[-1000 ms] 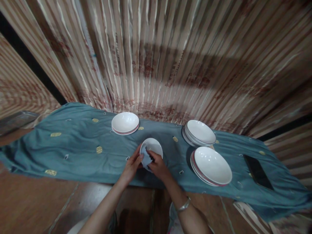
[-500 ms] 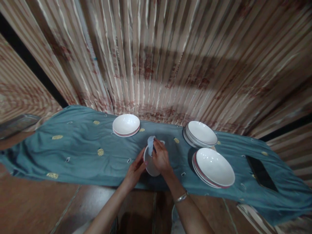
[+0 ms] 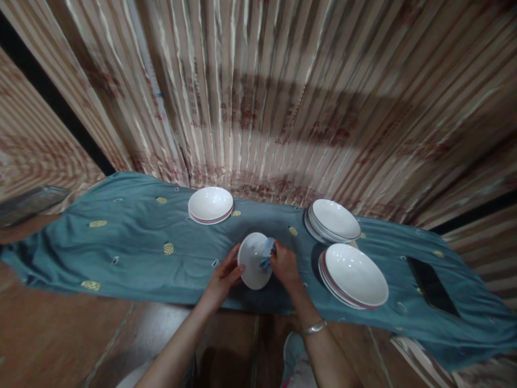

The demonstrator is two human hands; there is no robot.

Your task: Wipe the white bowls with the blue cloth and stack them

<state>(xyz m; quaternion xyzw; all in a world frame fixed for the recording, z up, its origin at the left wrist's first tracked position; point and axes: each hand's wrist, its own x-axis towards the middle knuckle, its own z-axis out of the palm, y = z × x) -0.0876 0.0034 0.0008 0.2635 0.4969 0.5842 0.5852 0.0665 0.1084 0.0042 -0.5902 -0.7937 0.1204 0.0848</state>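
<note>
A white bowl (image 3: 253, 269) is tilted up in front of me, its inside facing me. My left hand (image 3: 226, 274) grips its left edge, thumb on the inner side and fingers behind. At the bowl's right edge, my right hand (image 3: 284, 263) is closed around a light blue cloth (image 3: 267, 249), which touches the inside near the rim. A silver bracelet (image 3: 314, 327) circles the right wrist.
White dishes (image 3: 210, 203) sit stacked at the back left. On the right stand a rear stack of bowls (image 3: 336, 220) and a nearer one (image 3: 357, 276). A black phone (image 3: 433, 285) lies on the green tablecloth (image 3: 141, 231). A curtain (image 3: 258, 108) hangs behind.
My right hand has moved the cloth from the bowl's upper left rim to its right side. More of the bowl's inside now shows. My left hand keeps its hold.
</note>
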